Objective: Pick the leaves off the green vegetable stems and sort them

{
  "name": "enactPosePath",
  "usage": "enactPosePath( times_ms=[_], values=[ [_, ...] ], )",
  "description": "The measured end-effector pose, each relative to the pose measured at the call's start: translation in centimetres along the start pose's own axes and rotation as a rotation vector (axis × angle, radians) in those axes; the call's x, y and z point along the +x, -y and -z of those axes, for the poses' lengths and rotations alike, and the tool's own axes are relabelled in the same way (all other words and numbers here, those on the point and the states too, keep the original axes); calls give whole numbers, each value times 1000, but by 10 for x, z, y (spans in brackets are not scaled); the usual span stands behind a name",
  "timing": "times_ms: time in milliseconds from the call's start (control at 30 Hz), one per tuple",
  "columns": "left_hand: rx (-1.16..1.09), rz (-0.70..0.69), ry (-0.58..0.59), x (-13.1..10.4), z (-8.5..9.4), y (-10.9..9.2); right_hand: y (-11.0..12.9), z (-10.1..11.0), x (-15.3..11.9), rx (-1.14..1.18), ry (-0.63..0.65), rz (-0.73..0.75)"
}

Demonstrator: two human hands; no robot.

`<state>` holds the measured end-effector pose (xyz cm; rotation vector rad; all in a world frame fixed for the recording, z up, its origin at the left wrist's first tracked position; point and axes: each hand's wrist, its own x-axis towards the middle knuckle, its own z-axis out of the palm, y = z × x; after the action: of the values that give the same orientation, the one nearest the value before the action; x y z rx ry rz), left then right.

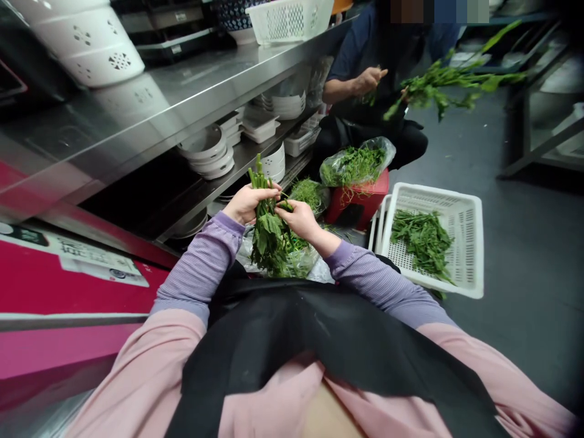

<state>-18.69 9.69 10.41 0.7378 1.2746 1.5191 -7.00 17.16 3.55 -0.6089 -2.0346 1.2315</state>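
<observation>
A bunch of leafy greens [269, 240] hangs from my left hand [249, 202], which is closed around its stems. The cut stem ends stick up above the thumb and the leaves droop below. My right hand [298, 219] pinches a green stem at the right side of the bunch, close to the left fingers. Beneath both hands lies a clear plastic bag [298, 264] with more greens. To the right, a white perforated basket [469, 243] holds a loose heap of picked green leaves [422, 240].
A co-worker [351, 85] crouches ahead, holding greens [449, 85]. Before them, a bag of thin greens [358, 164] sits on a red box [356, 204], beside another bag [310, 194]. A steel counter [219, 91] runs along the left, with white dishes [210, 152] on its lower shelf.
</observation>
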Motion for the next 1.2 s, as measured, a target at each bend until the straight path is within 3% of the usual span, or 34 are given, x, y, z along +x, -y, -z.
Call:
enactPosePath(
  times_ms=[133, 200, 300, 467, 700, 900, 1200],
  values=[
    [45, 19, 6, -3, -3, -3, 1, 5, 3, 176, -109, -11],
    [76, -22, -34, -3, -3, -2, 1, 11, 8, 291, -8, -74],
    [142, -72, -110, -2, 1, -2, 3, 26, 16, 378, 245, -212],
    [214, -81, -37, -5, 6, -10, 18, 50, 27, 315, 524, -256],
    [340, -115, 48, -13, 5, -25, 27, 67, 27, 390, 678, -338],
    [315, -160, -49, -10, 11, -34, 8, 83, 22, 555, 740, -422],
    [286, -196, 8, -9, 15, -42, 9, 71, 11, 664, 832, -332]
  ],
)
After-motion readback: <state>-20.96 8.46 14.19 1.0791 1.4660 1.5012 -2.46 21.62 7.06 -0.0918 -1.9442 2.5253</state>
